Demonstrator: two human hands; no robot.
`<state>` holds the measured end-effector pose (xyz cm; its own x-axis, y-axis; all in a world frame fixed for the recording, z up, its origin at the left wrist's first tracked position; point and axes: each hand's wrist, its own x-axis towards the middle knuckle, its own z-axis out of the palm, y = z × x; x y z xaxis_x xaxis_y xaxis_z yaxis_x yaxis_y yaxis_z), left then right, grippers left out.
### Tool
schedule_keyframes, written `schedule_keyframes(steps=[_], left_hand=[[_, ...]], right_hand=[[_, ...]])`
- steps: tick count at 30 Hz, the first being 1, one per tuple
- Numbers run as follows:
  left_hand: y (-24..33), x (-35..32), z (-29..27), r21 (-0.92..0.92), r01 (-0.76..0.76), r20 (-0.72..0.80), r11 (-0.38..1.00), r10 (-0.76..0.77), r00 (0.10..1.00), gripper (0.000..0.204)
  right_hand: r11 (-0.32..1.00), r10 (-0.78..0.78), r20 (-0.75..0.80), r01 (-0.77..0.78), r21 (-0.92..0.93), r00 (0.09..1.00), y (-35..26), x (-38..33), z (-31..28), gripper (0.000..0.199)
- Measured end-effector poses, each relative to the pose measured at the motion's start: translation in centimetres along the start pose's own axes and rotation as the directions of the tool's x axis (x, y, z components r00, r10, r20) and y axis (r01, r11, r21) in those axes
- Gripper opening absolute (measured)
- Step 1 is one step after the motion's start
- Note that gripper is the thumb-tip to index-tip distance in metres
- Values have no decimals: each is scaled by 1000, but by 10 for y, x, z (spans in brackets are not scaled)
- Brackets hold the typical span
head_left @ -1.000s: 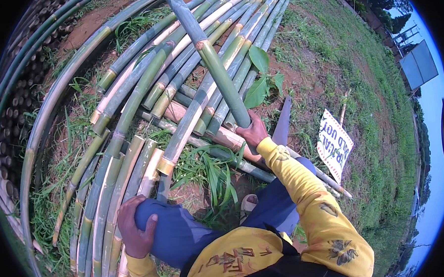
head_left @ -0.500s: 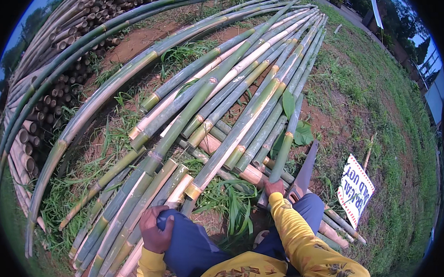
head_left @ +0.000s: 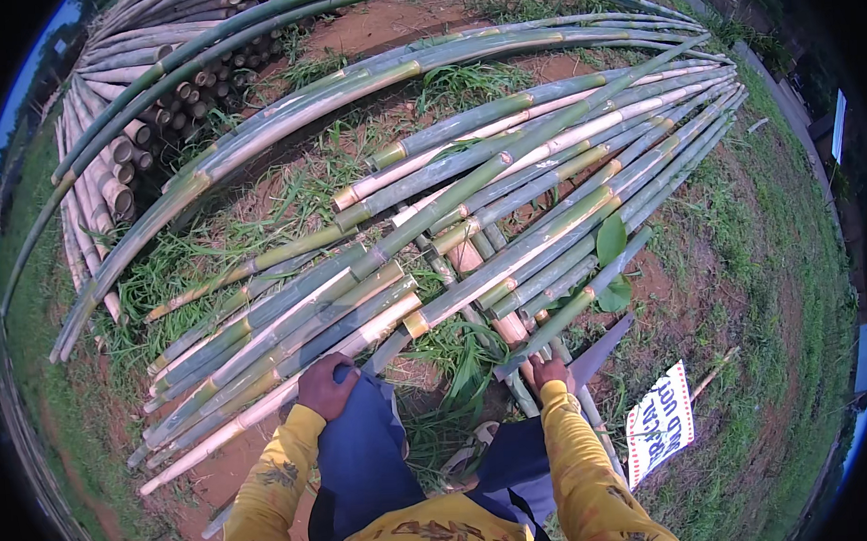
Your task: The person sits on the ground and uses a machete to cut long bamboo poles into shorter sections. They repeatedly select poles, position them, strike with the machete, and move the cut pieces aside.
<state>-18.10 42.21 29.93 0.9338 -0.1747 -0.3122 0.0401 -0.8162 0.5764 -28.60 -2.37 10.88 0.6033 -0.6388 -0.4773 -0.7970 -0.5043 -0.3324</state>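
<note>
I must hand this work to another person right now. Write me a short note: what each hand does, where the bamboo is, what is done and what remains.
Left hand: resting on the left knee, holding nothing.
Right hand: at the near end of a thin green bamboo pole; whether it grips the pole cannot be told.
Bamboo: long poles lie fanned out on the ground in front; a stack of cut poles sits far left.
Also: a white sign lies on the grass to the right.
Done: poles laid on the ground.
Left: the pole at the right hand.
</note>
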Motion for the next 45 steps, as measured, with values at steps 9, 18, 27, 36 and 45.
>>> schedule_keyframes(steps=[9,18,27,36,45], left_hand=[[14,-137,-48,9,345,-50,938,-344,937,42],[-28,-259,-131,-82,671,293,737,-626,723,39],[1,-279,-175,29,720,369,693,-677,637,38],[35,-290,-145,-331,750,147,572,-754,640,36],[65,-313,-125,-422,816,51,395,-889,456,30]], right_hand=[[987,-154,378,162,11,913,28,-155,-123,66],[999,-9,473,-7,33,881,-25,-267,-250,52],[965,-261,504,212,155,823,-178,-288,-289,53],[848,-372,634,526,-67,679,-246,-223,-269,45],[769,-515,643,637,53,567,-281,-150,-261,44]])
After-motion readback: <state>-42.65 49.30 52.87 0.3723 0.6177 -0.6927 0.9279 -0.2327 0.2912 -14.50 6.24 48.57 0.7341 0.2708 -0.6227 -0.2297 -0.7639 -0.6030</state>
